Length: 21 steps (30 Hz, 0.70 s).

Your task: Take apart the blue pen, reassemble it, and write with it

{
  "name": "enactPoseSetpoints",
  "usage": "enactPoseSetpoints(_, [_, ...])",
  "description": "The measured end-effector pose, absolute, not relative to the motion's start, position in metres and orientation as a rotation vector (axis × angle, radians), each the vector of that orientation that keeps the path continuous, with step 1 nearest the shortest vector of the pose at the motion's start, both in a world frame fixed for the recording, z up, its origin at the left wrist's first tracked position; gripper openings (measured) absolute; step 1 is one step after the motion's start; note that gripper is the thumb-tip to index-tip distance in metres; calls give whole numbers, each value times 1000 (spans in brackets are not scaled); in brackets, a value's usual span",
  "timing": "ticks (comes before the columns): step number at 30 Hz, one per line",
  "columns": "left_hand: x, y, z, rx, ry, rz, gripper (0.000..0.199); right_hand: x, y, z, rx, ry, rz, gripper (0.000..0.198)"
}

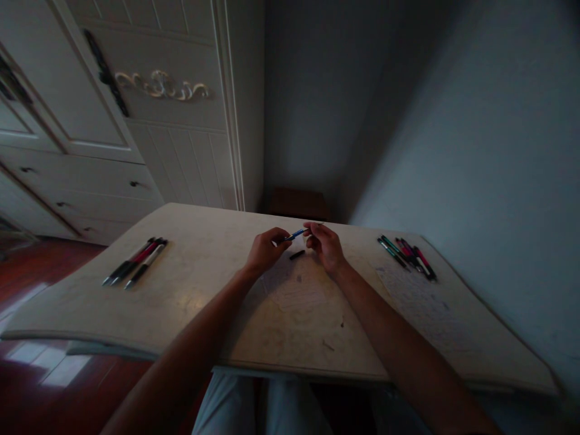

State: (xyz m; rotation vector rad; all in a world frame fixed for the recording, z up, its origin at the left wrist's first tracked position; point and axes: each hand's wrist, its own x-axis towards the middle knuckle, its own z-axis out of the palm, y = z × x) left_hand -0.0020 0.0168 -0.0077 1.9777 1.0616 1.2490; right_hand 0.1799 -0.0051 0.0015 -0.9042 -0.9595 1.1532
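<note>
My left hand [268,248] is closed around a blue pen [295,234], which points up and to the right over the table. Around the pen's far end, my right hand [325,246] has its fingers pinched together. A thin dark piece [321,225] shows at those fingertips; whether it is joined to the pen is too small to tell. Just below the two hands, a short black tube-like piece [297,255] lies on the table. Under it is a sheet of paper [294,287] with faint writing.
Several pens [136,263] lie side by side on the table [190,320] at the left. More pens [410,257] lie in a group at the right, above a handwritten sheet [423,308]. A white cabinet [181,151] stands behind at left, and a wall [498,151] borders the right side.
</note>
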Motion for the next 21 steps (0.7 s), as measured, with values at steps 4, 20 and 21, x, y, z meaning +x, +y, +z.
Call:
enactPoseSetpoints(4, [-5,17,-9,2019,1106,1246,13,179,-7,3,-909,-1027,1191,38])
enactPoseSetpoints(20, [1,4,-7,2320,1112,985,26,171,-13,5,-1063,-1319,1120,40])
enactPoseSetpoints(21, [1,4,-6,2332,1095,989,25,171,-13,5,-1059,-1324,1126,39])
